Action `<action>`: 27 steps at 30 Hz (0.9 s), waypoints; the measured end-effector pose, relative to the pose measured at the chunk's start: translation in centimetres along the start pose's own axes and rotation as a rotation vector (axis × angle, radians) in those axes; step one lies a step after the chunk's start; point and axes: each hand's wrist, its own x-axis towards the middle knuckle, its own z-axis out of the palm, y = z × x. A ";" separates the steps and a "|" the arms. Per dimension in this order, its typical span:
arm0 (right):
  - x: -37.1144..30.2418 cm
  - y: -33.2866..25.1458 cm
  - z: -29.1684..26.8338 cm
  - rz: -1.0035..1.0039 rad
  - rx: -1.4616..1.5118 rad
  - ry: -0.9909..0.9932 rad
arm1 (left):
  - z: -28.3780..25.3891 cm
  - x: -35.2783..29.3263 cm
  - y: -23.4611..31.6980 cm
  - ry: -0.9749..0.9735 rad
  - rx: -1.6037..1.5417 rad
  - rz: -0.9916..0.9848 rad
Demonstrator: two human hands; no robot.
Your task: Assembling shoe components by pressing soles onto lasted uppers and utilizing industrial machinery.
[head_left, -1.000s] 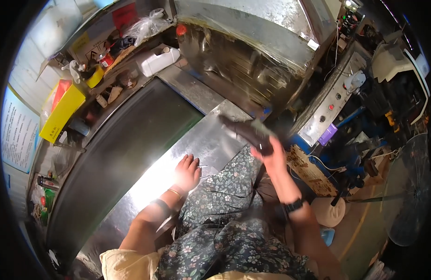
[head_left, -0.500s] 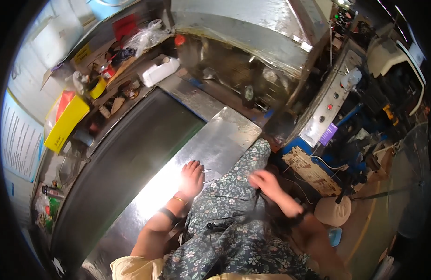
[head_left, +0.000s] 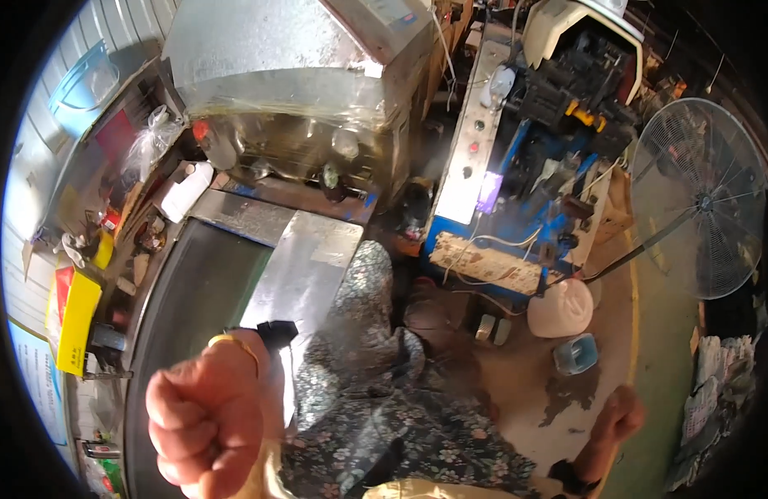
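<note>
A broad grey sheet-metal hood (head_left: 276,58) stands ahead of you, toward the left. Below it and to your left runs a long, smooth, dark belt-like surface (head_left: 205,279), the thing lying behind your left hand in this view; the hand covers its nearer part. Your dark floral cloth garment (head_left: 409,437) spreads over your lap, reaching the belt's inner neighbour, a flat, shiny silver metal plate (head_left: 301,270). To your far right is a round fan with a wire cage (head_left: 704,200), and ahead on the right a pale control panel with round knobs (head_left: 467,141) slants away from you.

A bright yellow box (head_left: 79,324) sits beyond the belt on the far left. On the floor to your right, a cream plastic jug (head_left: 560,308) has a light blue square plastic tub (head_left: 575,355) just beside it, the nearest object to your right hand.

Your left hand (head_left: 205,416) is raised near the camera, its fingers clenched into a fist; you can't tell whether anything small is inside. Your right hand (head_left: 621,416) is out at the lower right, over the floor, fingers curled in, apart from the tub. A thin gold bracelet (head_left: 234,339) circles your left wrist, beside a black band (head_left: 278,333).
</note>
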 end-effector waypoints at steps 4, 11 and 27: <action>-4.9 1.4 -4.0 0.130 0.006 0.107 | 1.1 -6.0 -2.4 -0.293 0.235 -0.241; -3.0 4.0 15.4 0.473 0.225 -0.244 | -0.7 -13.1 6.2 -1.692 0.364 -0.932; 14.3 -15.1 25.3 -0.683 1.441 0.022 | -6.7 7.2 24.2 -1.402 1.654 -0.833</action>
